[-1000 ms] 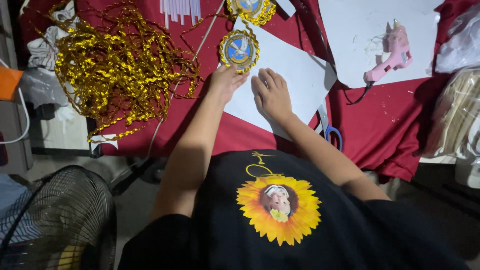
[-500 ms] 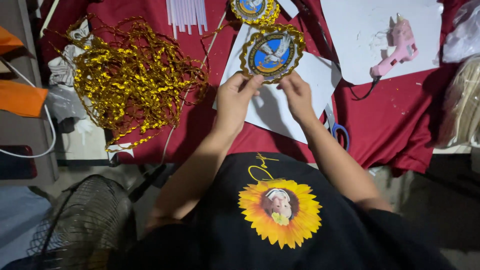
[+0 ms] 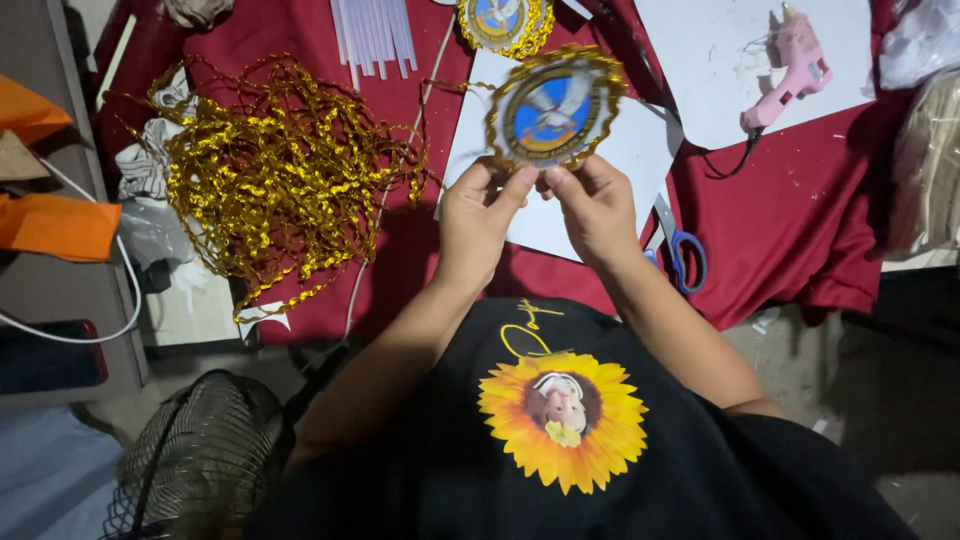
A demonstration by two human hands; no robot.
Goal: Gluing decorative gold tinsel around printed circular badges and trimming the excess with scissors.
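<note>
Both my hands hold up a round paper medallion, blue in the middle with a white bird and a wavy gold trim round its edge. My left hand pinches its lower left rim, my right hand its lower right rim. The medallion hovers above a white sheet on the red cloth. A strand of gold trim runs from the medallion's left side toward a big tangled heap of gold trim.
A second gold-trimmed medallion lies at the top. A pink glue gun rests on another white sheet, blue-handled scissors by my right wrist, clear glue sticks at top. A fan stands lower left, orange paper far left.
My hands lifted the medallion off the white sheet and brought it closer to the camera; before, they were pressing flat on the table.
</note>
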